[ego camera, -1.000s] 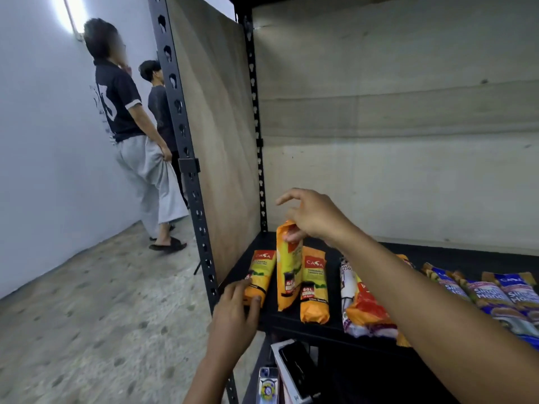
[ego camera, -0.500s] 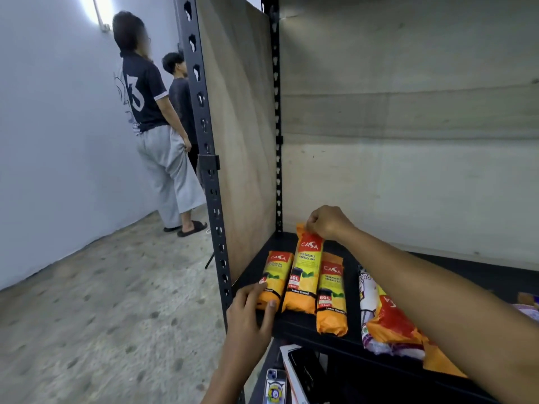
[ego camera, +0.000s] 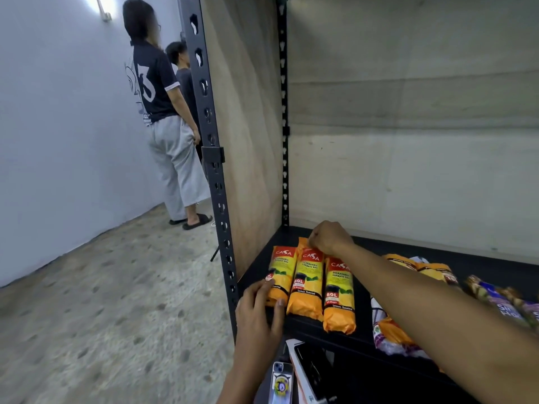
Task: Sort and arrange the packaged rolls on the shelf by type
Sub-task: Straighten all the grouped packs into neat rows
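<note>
Three orange-and-yellow garbage-bag rolls lie side by side at the left end of the black shelf [ego camera: 367,319]: a left roll [ego camera: 280,269], a middle roll [ego camera: 306,279] and a right roll [ego camera: 338,295]. My left hand [ego camera: 259,309] grips the near end of the left roll at the shelf's front edge. My right hand [ego camera: 329,237] pinches the far top end of the middle roll. A white-and-orange pack [ego camera: 389,333] lies under my right forearm. More orange packs [ego camera: 420,266] and purple-blue packs [ego camera: 501,298] lie to the right.
The black slotted post [ego camera: 217,182] and plywood side panel [ego camera: 248,141] bound the shelf on the left. Two people [ego camera: 163,112] stand in the aisle by the white wall. A phone [ego camera: 281,380] and a boxed item [ego camera: 312,371] sit on the lower level.
My right hand has laid the middle roll flat between the other two and still holds its top end. My left hand stays on the left roll. The camera has moved closer.
</note>
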Demonstrator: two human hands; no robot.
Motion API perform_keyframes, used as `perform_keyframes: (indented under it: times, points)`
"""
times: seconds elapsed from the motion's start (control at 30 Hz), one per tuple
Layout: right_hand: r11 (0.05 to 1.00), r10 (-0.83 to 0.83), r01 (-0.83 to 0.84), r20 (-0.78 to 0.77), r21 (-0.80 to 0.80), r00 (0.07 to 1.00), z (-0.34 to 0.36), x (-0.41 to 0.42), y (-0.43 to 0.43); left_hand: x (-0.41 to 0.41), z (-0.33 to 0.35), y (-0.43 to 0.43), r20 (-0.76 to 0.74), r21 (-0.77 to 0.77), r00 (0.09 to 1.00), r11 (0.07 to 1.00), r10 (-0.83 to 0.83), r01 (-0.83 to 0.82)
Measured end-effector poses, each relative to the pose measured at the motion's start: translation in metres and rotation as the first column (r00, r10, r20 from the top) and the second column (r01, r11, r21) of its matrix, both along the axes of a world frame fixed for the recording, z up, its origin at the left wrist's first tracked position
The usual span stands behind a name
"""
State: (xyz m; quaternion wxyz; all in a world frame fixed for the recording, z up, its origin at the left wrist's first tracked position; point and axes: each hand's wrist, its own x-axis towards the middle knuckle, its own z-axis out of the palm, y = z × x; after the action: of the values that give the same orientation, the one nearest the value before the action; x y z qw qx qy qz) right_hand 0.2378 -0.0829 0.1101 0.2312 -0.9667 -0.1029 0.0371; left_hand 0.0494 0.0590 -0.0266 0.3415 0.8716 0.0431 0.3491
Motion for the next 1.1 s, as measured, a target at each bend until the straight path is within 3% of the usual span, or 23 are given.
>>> perform_keyframes:
  times: [0.17, 0.27, 0.37, 0.43, 0.5, 0.67, 0.8, 1.1]
  points:
    - [1.000, 0.015, -0.014, 0.068, -0.020, 0.998, 0.015, -0.024, -0.015, 0.000, 0.009, -0.006, 0.006, -0.054, 1.000, 0.998, 0.018, -0.017]
    - [0.997, 0.000, -0.007, 0.094, 0.072, 0.996, 0.019, -0.065, -0.031, 0.007, 0.030, -0.004, 0.021, 0.106, 0.999, 0.994, -0.030, 0.028]
    - [0.993, 0.016, -0.023, 0.061, 0.116, 0.998, -0.006, -0.129, -0.040, 0.024, 0.048, -0.002, -0.222, 0.351, 0.973, 0.926, -0.060, 0.137]
    - [0.994, 0.017, -0.019, 0.016, 0.112, 1.000, -0.028, -0.165, -0.041, 0.035, 0.052, 0.002, -0.429, 0.365, 0.899, 0.894, -0.086, 0.259]
    - [0.995, 0.012, -0.011, -0.009, 0.095, 1.000, -0.048, -0.182, -0.039, 0.039, 0.052, 0.008, -0.524, 0.319, 0.841, 0.883, -0.139, 0.345]
    - [0.979, -0.091, 0.067, 0.120, 0.194, 0.989, -0.071, -0.197, -0.033, 0.034, 0.046, 0.021, -0.466, 0.198, 0.844, 0.898, -0.266, 0.392]
    - [0.981, -0.098, 0.059, 0.212, 0.185, 0.972, -0.079, -0.197, -0.031, 0.032, 0.044, 0.020, -0.405, 0.215, 0.866, 0.891, -0.292, 0.401]
    - [0.980, -0.105, 0.062, 0.221, 0.192, 0.970, -0.082, -0.198, -0.030, 0.032, 0.042, 0.007, -0.395, 0.265, 0.885, 0.892, -0.245, 0.365]
